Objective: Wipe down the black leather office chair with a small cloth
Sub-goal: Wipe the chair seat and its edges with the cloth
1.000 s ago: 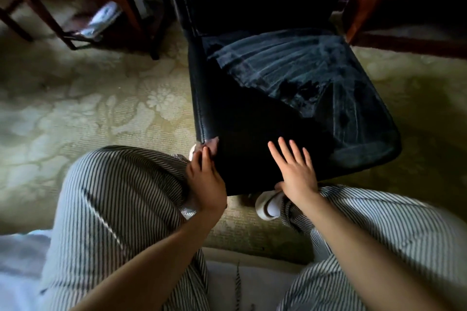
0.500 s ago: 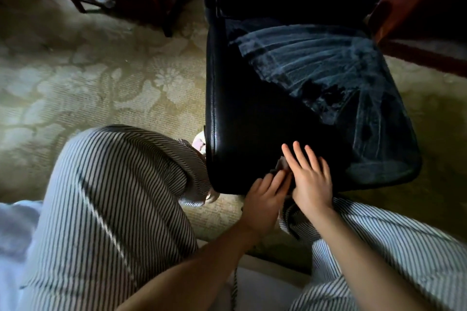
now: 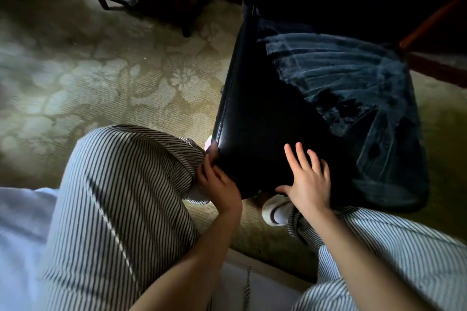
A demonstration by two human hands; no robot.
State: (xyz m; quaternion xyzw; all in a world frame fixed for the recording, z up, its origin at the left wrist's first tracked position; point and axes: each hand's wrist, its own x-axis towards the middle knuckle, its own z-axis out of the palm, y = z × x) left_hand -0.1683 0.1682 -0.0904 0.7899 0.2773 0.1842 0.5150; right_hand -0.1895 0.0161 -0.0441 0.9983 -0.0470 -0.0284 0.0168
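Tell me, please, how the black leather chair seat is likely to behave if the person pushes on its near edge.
The chair seat looks smooth and glossy, so the flat right hand may slide. The left hand at its near corner suggests it needs steadying. Its base is hidden, so whether it would roll or swivel is uncertain.

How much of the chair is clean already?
About half, by the look of it. The near-left part of the chair seat is plain shiny black. The far-right part is pale and streaky, so that's left. Right now the left hand works the front-left corner with a small cloth, while the right hand lies flat on the seat.
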